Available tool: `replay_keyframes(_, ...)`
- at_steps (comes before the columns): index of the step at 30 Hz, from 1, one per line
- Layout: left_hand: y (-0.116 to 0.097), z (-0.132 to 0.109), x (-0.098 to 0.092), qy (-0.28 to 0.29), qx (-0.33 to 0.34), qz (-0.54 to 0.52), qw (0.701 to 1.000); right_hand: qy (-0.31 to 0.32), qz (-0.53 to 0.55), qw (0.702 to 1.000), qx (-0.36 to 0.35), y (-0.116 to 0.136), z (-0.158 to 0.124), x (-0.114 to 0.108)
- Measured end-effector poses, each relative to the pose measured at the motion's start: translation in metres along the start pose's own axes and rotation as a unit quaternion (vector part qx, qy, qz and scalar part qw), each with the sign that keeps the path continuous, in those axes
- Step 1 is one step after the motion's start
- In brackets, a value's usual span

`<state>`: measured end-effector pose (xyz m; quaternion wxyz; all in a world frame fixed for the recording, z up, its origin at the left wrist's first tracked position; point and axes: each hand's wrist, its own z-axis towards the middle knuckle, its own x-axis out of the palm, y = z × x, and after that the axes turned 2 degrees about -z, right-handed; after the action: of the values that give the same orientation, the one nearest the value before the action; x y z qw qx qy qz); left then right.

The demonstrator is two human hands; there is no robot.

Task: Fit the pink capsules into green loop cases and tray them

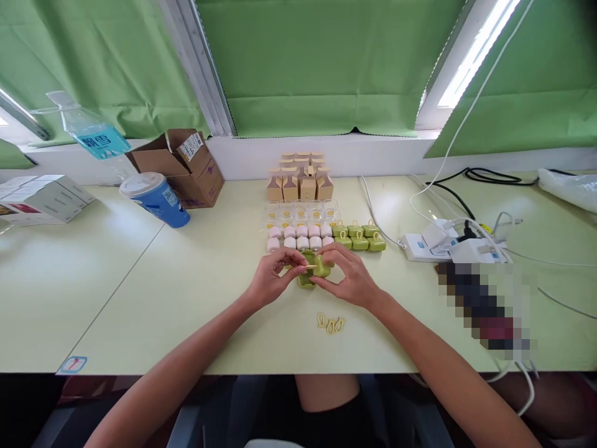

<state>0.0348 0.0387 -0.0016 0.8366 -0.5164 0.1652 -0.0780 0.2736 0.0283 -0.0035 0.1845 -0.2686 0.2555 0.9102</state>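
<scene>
My right hand (347,274) grips a small glossy green case (321,267) between thumb and fingers. Pinched in my left hand (277,274) is a thin yellow loop (310,266), its end against the green case. Below them lies another green piece (306,281), partly covered by my fingers. Nearer to me rest several loose yellow loops (331,324). Just beyond my hands stand rows of pink-and-white small cases (302,237), and to their right several green cases with loops on top (358,236).
Behind the cases are clear plastic pieces (301,214) and small open cardboard boxes (298,185). On the left stand a blue cup (163,202), a plastic bottle (100,137), a brown carton (186,171) and white boxes (44,199). A power strip (424,247) with cables sits on the right.
</scene>
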Motion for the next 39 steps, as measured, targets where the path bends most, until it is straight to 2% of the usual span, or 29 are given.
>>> replay_keyframes(2,0.002,-0.003,0.001,0.017,0.014,0.03,0.999,-0.001,-0.014,1.0,-0.015,-0.006,0.0,-0.005)
replay_keyframes(5,0.006,-0.006,0.003,0.044,0.084,0.112,0.989,-0.031,-0.035,0.999,-0.006,-0.016,0.001,-0.015)
replay_keyframes(10,0.008,-0.006,0.002,0.151,0.221,0.243,0.932,-0.064,-0.052,0.996,0.043,-0.03,0.001,-0.03)
replay_keyframes(12,0.007,-0.005,0.001,0.183,0.24,0.264,0.916,-0.074,-0.056,0.994,0.054,-0.033,0.001,-0.033)
replay_keyframes(14,0.005,-0.005,0.001,0.196,0.245,0.262,0.913,-0.069,-0.071,0.994,0.054,-0.036,0.0,-0.035)
replay_keyframes(17,0.005,-0.006,0.002,0.197,0.257,0.263,0.909,-0.021,-0.11,0.993,0.047,-0.041,-0.003,-0.036)
replay_keyframes(21,0.006,-0.006,0.003,0.183,0.284,0.297,0.893,0.107,-0.129,0.985,0.052,-0.048,-0.009,-0.041)
replay_keyframes(23,0.007,-0.007,0.002,0.177,0.291,0.311,0.887,0.146,-0.126,0.98,0.054,-0.053,-0.012,-0.046)
replay_keyframes(30,0.007,-0.007,0.001,0.174,0.302,0.335,0.875,0.142,-0.09,0.982,0.092,-0.07,-0.018,-0.057)
replay_keyframes(36,0.004,-0.004,-0.003,0.154,0.323,0.338,0.87,0.167,-0.141,0.97,0.101,-0.065,-0.015,-0.059)
replay_keyframes(39,0.005,-0.002,-0.008,0.136,0.325,0.344,0.871,0.106,-0.132,0.978,0.119,-0.048,-0.007,-0.061)
